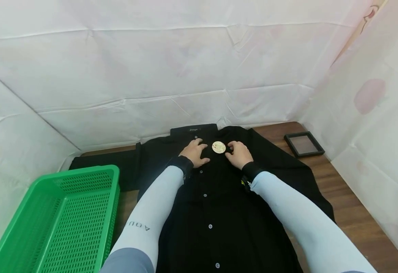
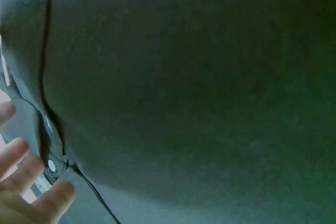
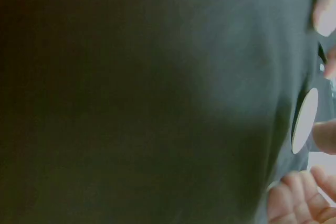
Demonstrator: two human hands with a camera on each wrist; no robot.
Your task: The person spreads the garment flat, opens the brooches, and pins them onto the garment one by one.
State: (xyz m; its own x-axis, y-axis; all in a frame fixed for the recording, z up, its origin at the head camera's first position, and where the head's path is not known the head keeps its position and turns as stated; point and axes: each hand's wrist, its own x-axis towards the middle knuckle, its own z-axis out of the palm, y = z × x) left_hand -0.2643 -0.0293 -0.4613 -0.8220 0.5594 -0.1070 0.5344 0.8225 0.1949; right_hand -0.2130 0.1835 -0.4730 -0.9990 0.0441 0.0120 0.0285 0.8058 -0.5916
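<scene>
A black button-up shirt (image 1: 216, 212) lies spread with its collar toward the back wall. On its chest sits a pale, round, flat disc (image 1: 219, 147), like a patch or badge, which appears edge-on as a disc (image 3: 305, 121) in the right wrist view. My left hand (image 1: 194, 152) is on the button placket just left of the disc, fingers spread and holding nothing. To the disc's right, my right hand (image 1: 239, 154) has its fingers loosely bent, fingertips close to the rim. Some left fingers (image 2: 56, 198) show over the dark cloth in the left wrist view.
A green plastic basket (image 1: 115, 201) stands at the left, beside the shirt's sleeve. At the back right of the wooden table (image 1: 342, 189) lies a small black-framed tray or box (image 1: 304, 144). White sheeting (image 1: 171, 64) hangs behind and at both sides.
</scene>
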